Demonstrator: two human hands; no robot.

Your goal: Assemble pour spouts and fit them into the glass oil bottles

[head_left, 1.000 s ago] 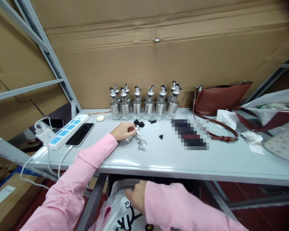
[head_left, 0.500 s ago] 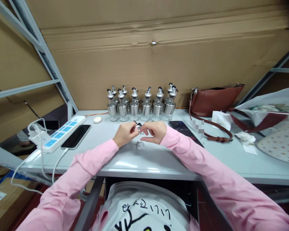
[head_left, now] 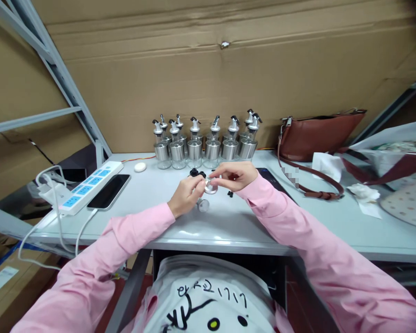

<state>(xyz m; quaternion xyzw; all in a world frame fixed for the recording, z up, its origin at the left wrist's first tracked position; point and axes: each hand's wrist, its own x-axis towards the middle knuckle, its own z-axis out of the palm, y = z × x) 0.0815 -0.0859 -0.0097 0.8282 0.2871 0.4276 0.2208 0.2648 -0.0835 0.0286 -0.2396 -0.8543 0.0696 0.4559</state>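
My left hand (head_left: 186,195) and my right hand (head_left: 234,175) meet above the middle of the grey table (head_left: 249,222), both pinching one small silver cap (head_left: 210,187) between their fingertips. Just below them a second silver cap piece (head_left: 203,205) lies on the table. Small black parts (head_left: 197,173) sit right behind the hands, and another tiny black piece (head_left: 230,194) lies under my right wrist. A row of several small glass-and-steel dispenser bottles (head_left: 204,143) stands at the back against the cardboard wall.
A white and blue power strip (head_left: 85,187) with cables and a black phone (head_left: 108,191) lie at the left. A second dark phone (head_left: 271,177), a brown leather bag (head_left: 315,134) with its strap, crumpled tissues (head_left: 362,194) and a dotted bag (head_left: 407,203) are at the right.
My right hand came up from below the table edge to join my left hand. Both now hold the silver cap, lifted slightly up and to the right.
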